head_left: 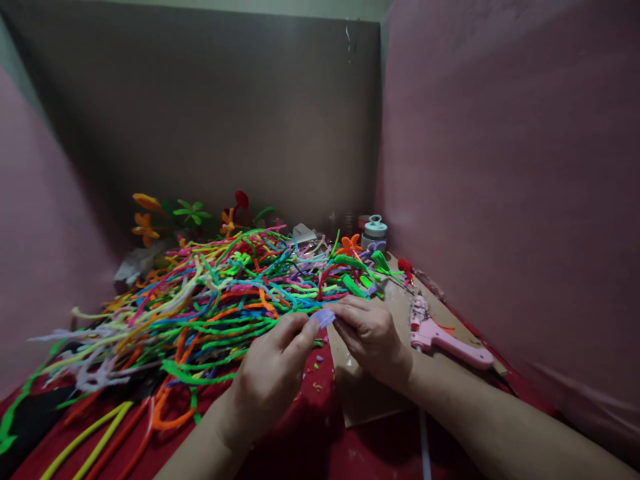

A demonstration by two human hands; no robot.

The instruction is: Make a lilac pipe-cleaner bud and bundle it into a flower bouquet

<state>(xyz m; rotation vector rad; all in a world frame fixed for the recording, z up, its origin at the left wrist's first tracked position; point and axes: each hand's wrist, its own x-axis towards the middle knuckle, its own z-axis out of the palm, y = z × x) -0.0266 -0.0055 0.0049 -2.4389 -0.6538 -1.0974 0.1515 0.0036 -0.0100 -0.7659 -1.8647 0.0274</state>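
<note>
A small lavender, petal-shaped piece of pipe cleaner (324, 318) is held between both hands above the table. My left hand (277, 363) pinches its left side between thumb and forefinger. On the other side, my right hand (373, 337) has its fingers closed on the right end of the piece. A big heap of colourful pipe cleaners (215, 320) lies just beyond and to the left of my hands. Below my right hand is a sheet of cardboard (373, 403). To the right of that hand rests a pink hot glue gun (450, 347), its nozzle pointing away from me.
Finished pipe-cleaner flowers, one an orange flower (145, 229), stand at the back left. A pale blue-lidded jar (375, 230) sits at the back right. Green petal pieces (354, 286) lie beyond my right hand. Scraps dot the red tablecloth (310, 413). Pink walls (510, 167) close both sides.
</note>
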